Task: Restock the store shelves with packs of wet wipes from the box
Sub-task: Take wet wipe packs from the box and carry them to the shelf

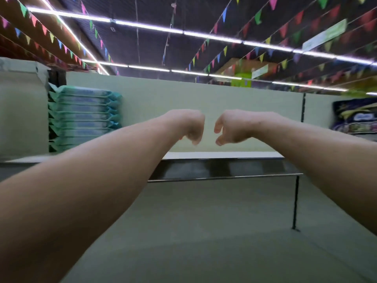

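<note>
While one stack of packs (81, 117) already sits at the left of the shelf (222, 155), there is room beside it, so you look only partway through. Your left hand (190, 127) and right hand (229, 128) hang near each other, not touching, in front of that gap, fingers loosely curled and holding nothing. The box is out of frame. A dark bag (355, 117) at far right is cut off, and blur smears every label.
</note>
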The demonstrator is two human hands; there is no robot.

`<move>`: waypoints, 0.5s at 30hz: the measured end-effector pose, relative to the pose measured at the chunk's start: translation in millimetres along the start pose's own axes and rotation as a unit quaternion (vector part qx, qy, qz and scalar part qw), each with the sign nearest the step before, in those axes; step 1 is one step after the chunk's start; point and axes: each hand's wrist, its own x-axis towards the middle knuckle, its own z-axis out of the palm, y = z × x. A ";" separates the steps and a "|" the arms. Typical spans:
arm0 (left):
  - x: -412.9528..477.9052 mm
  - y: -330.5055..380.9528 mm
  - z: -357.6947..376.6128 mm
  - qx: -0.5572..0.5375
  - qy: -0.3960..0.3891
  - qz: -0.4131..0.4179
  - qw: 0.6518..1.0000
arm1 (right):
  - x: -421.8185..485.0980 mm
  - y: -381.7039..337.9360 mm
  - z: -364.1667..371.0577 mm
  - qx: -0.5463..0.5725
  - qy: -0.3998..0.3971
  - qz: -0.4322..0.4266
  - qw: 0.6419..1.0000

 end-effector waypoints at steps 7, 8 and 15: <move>-12.5 54.7 -6.9 -0.009 0.030 0.129 0.991 | -73.2 35.2 -17.3 -0.044 -0.012 0.135 0.990; -18.0 65.8 -8.3 -0.015 0.038 0.154 0.987 | -86.5 38.5 -18.3 -0.054 -0.016 0.153 0.987; -78.3 167.7 -10.5 -0.053 0.029 0.321 0.945 | -197.7 66.0 -29.3 -0.119 -0.040 0.281 0.951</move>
